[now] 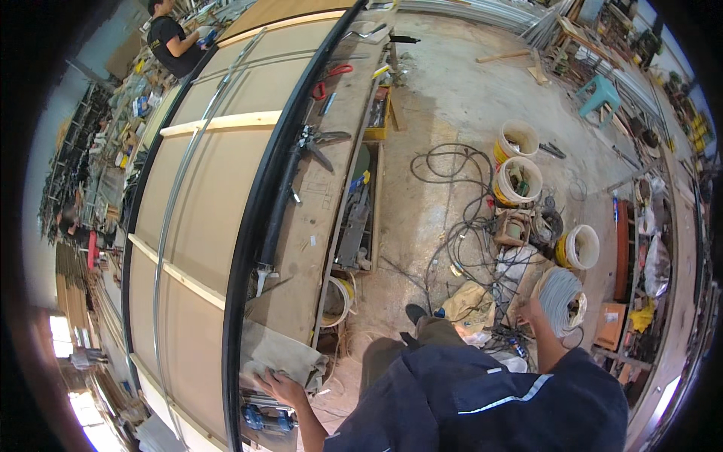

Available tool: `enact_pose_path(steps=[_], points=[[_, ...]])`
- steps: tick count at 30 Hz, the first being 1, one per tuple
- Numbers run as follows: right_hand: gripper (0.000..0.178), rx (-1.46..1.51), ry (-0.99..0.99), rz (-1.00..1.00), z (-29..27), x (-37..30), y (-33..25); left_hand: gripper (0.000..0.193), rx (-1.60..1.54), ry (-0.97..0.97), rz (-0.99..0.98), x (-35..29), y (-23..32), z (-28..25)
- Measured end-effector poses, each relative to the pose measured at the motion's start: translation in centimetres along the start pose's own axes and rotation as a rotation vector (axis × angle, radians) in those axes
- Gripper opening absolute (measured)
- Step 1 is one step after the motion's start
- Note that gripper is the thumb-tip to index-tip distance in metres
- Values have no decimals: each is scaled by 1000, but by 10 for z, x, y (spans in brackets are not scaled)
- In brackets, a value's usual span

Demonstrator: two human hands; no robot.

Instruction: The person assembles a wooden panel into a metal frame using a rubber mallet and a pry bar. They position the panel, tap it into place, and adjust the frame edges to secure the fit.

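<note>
My left hand [282,389] rests at the edge of the workbench, fingers spread, beside a crumpled grey cloth or sheet [282,354]. Just below it lies a dark blue power tool [265,419]. Left of the hand runs the black rail [242,264] of a long framed panel [197,181] with beige filling and pale wooden cross strips. My right hand [529,309] reaches down beside a coil of grey cable [559,300] on the floor side. Its fingers are too small and shaded to make out, and whether it holds anything does not show.
Black cables [467,226] tangle across the floor. Buckets [518,181] and a teal stool [599,98] stand to the right, with a cluttered shelf [640,248] beyond. On the bench lie a spring clamp [320,145] and red-handled scissors [329,80]. Another person [172,41] stands at far left.
</note>
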State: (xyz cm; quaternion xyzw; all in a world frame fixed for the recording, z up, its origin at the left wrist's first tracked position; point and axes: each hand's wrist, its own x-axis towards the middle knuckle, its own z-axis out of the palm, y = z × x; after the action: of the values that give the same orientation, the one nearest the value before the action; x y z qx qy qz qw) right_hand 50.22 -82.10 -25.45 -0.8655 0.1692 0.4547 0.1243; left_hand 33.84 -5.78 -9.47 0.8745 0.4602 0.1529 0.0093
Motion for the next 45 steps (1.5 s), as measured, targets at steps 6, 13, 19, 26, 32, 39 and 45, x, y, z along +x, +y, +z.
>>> enact_pose_path(steps=[6,13,19,26,32,39,45], points=[[15,841,48,7,76,-63,-46,36,127,-89,137,-2,-18,27],[21,766,120,-131,54,-48,-113,38,88,-113,41,5,7,-3],[26,724,310,-373,67,38,-48,48,172,-268,-202,43,34,-3],[23,1069,-245,65,3,53,-100,32,-542,-452,116,107,240,-19],[18,905,23,-168,-140,34,-285,21,-770,-873,336,167,383,-42],[16,994,8,-150,-201,51,-306,42,-1533,-447,1163,283,523,-147],[16,943,-1,6,-198,74,-273,42,-1624,-342,1488,295,597,-190]])
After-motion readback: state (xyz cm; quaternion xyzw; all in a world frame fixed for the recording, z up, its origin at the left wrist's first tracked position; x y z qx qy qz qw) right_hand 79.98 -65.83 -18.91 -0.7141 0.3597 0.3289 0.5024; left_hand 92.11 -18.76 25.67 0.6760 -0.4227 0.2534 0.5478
